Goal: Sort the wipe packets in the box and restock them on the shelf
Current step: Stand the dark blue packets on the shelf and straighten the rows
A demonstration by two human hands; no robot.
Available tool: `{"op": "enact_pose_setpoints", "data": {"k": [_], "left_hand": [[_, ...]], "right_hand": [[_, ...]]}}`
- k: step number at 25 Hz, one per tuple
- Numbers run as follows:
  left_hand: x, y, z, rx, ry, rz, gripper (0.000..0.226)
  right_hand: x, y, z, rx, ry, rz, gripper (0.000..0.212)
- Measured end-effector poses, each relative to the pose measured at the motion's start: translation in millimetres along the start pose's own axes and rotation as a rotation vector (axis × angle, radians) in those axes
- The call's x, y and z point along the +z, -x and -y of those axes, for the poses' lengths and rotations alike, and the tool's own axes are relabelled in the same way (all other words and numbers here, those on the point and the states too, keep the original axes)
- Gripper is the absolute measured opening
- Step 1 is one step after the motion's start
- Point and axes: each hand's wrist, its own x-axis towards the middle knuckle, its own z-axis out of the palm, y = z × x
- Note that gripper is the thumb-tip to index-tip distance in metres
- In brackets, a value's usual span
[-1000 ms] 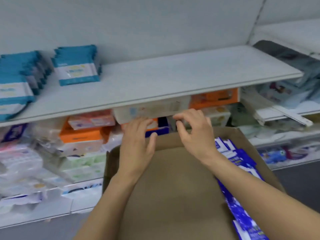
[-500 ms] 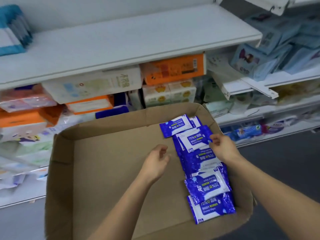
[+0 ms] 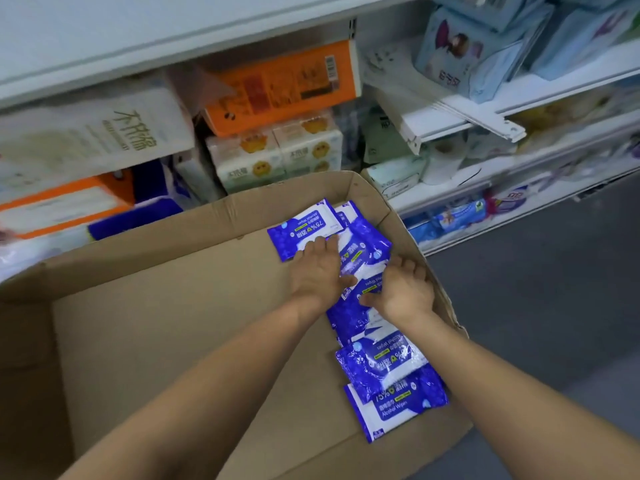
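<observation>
Lying nearest: a blue wipe packet (image 3: 391, 410) at the near end of the row, on the floor of the cardboard box (image 3: 173, 323)
Row of packets: overlapping along the right wall of the box; the far packet (image 3: 301, 226) lies near the back corner
Left hand (image 3: 317, 271): flat, fingers straight, pressing on the packets in the middle of the row
Right hand (image 3: 403, 289): palm down on the packets just beside the left; fingers bent over their right edge; whether it grips one, I cannot tell
Shelf (image 3: 104, 39): white, behind the box; an orange pack (image 3: 284, 84) sits below it

I see blue-and-white wipe packets (image 3: 389, 368) lying flat, overlapping in a row along the right wall of the open cardboard box (image 3: 166, 323), which sits below the white shelf (image 3: 104, 39).
</observation>
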Motion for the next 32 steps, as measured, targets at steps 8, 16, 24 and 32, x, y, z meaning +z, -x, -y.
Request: {"op": "enact_pose_setpoints", "data": {"k": [8,16,24,32], "left_hand": [[2.6,68.1,51.4,-0.327,0.992,0.090,0.025],[-73.3,128.6,95.7,-0.299,1.190,-0.124,0.017],[-201.4,159.5,101.8,-0.051,1.350,-0.244,0.022],[-277.0,160.5,110.3,-0.037,1.351,-0.400,0.012]], "right_hand": [[-5.9,0.7,0.4,-0.057,-0.027,0.108,0.087],[-74.5,38.4,21.9,-0.045,-1.164,0.339,0.022],[-185.2,69.7,110.9,-0.411,-1.169,0.272,0.019],[-251.6,75.8,180.4,-0.637,-1.075,0.302,0.016]]}}
